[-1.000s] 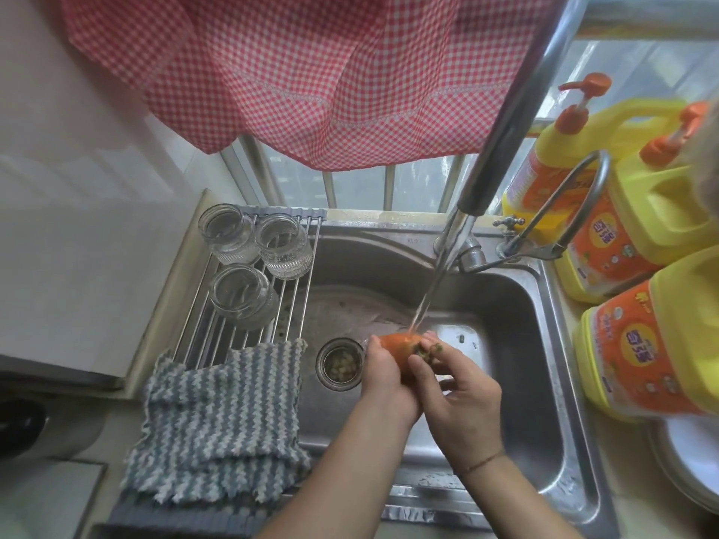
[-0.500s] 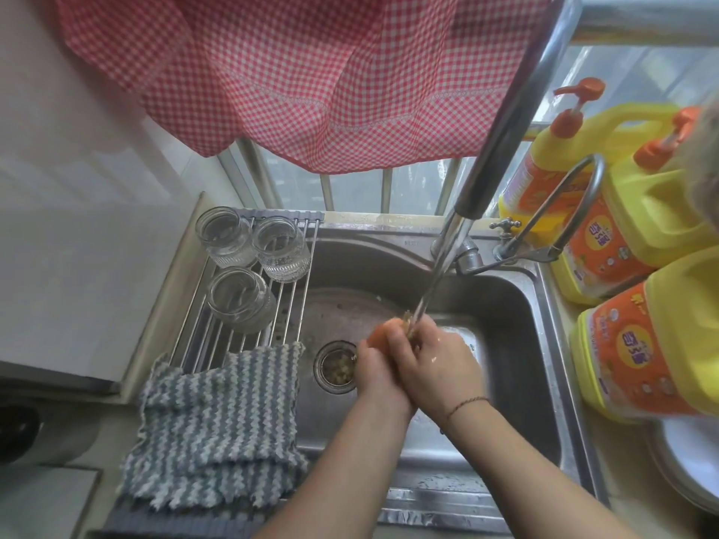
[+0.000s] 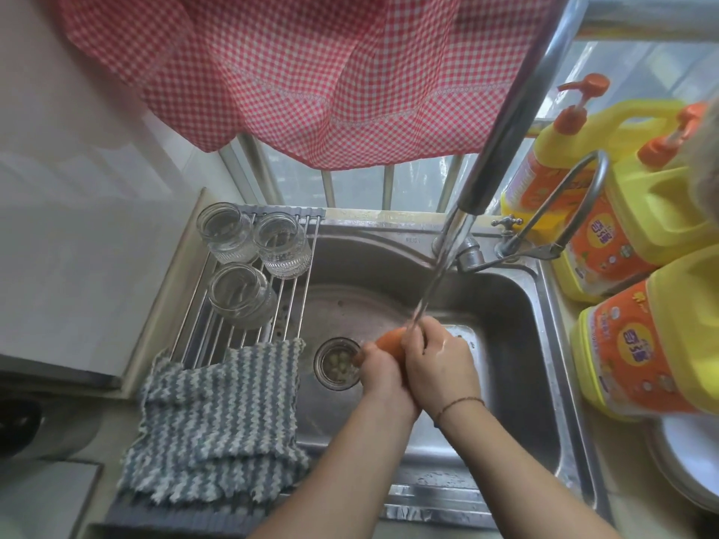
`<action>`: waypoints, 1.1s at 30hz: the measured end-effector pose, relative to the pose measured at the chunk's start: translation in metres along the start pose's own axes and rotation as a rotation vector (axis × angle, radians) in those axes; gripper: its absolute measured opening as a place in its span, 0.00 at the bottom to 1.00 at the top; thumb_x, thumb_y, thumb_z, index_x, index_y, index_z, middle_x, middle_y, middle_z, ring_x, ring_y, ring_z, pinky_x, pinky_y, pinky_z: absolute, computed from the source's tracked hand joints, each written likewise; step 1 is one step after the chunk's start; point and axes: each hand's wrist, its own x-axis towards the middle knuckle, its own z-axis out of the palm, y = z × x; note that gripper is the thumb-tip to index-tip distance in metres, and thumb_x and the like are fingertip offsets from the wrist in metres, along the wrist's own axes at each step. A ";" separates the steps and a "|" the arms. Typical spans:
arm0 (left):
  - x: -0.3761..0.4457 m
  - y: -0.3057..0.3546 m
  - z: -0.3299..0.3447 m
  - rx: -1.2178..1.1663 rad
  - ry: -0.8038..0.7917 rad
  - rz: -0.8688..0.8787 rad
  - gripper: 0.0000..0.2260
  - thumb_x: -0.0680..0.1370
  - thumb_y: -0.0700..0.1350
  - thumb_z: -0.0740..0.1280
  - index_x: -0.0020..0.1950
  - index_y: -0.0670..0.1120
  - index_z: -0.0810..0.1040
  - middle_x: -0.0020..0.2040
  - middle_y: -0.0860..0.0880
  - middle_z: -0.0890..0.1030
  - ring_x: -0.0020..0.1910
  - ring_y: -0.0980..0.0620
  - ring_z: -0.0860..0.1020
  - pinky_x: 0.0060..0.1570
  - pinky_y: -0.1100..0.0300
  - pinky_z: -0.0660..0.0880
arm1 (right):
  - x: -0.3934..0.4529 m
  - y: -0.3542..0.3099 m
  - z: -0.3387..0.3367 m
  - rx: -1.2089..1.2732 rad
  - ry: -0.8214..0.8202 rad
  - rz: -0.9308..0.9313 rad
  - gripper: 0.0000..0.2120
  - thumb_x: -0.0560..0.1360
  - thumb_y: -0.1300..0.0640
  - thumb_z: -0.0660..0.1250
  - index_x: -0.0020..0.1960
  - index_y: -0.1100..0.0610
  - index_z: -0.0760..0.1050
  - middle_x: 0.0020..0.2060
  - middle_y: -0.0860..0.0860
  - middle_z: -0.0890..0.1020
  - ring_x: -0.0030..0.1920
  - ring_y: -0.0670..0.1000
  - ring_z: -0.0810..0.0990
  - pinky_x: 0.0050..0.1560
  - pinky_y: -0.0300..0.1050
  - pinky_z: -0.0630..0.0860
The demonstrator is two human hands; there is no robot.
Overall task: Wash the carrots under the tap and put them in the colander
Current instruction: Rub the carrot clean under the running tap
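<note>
At the far left a pale, glossy tiled wall [image 3: 78,212] runs down to the counter edge. Next to it a steel roll-up drying rack [image 3: 233,324] lies over the left side of the sink, carrying three clear ribbed glass jars [image 3: 256,266], two at the back and one in front of them. A grey and white striped knitted cloth [image 3: 218,425] is draped over the near part of the rack and over the sink's front left corner. Above hangs a red and white checked curtain [image 3: 311,72], in front of a barred window.

The stainless steel sink [image 3: 517,344] has a round drain strainer [image 3: 337,362] with bits of pale debris in it. Just right of the strainer, the left hand [image 3: 379,369] and right hand [image 3: 439,359] are pressed together over the basin, both curled around an orange carrot [image 3: 391,340], of which only a short stretch shows above the left hand. A thin stream of water [image 3: 428,293] falls from the tall steel tap spout [image 3: 505,142] onto the carrot and the right hand's knuckles, which look wet. A thin beaded bracelet [image 3: 459,404] circles the right wrist.

At the right stand three large yellow detergent bottles with orange labels [image 3: 638,344], two topped with orange pumps, and below them the rim of a white plate [image 3: 692,453] sits.
</note>
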 end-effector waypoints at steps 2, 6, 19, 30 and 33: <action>0.005 0.006 -0.003 -0.006 0.021 -0.023 0.30 0.85 0.58 0.48 0.40 0.38 0.76 0.31 0.41 0.82 0.41 0.43 0.77 0.54 0.56 0.70 | -0.008 0.001 0.003 -0.024 -0.090 -0.068 0.11 0.82 0.50 0.54 0.43 0.54 0.65 0.34 0.55 0.77 0.39 0.62 0.75 0.38 0.54 0.71; 0.012 0.010 -0.005 0.024 -0.025 -0.033 0.27 0.85 0.46 0.49 0.30 0.40 0.75 0.25 0.43 0.78 0.30 0.46 0.78 0.42 0.57 0.73 | -0.009 0.005 -0.003 -0.109 -0.227 -0.170 0.08 0.81 0.51 0.53 0.44 0.49 0.59 0.37 0.55 0.78 0.39 0.60 0.73 0.39 0.54 0.69; 0.012 0.012 -0.006 0.059 0.074 -0.017 0.28 0.85 0.58 0.47 0.48 0.38 0.76 0.49 0.37 0.80 0.48 0.41 0.77 0.50 0.54 0.74 | -0.013 0.003 0.006 -0.088 -0.188 -0.079 0.09 0.82 0.50 0.52 0.46 0.53 0.62 0.33 0.50 0.72 0.38 0.59 0.71 0.37 0.50 0.65; 0.009 0.005 -0.006 0.129 0.144 0.058 0.25 0.84 0.59 0.53 0.64 0.37 0.71 0.55 0.38 0.80 0.55 0.41 0.79 0.54 0.50 0.75 | 0.001 0.007 0.016 0.075 -0.029 0.115 0.21 0.82 0.46 0.53 0.33 0.51 0.66 0.32 0.49 0.74 0.39 0.56 0.73 0.40 0.48 0.67; 0.011 0.015 -0.010 0.133 0.144 0.021 0.25 0.84 0.59 0.53 0.56 0.37 0.74 0.50 0.38 0.81 0.47 0.42 0.80 0.48 0.53 0.77 | -0.018 0.012 0.015 0.033 -0.128 -0.113 0.14 0.82 0.45 0.51 0.39 0.47 0.62 0.34 0.48 0.73 0.37 0.56 0.71 0.38 0.51 0.67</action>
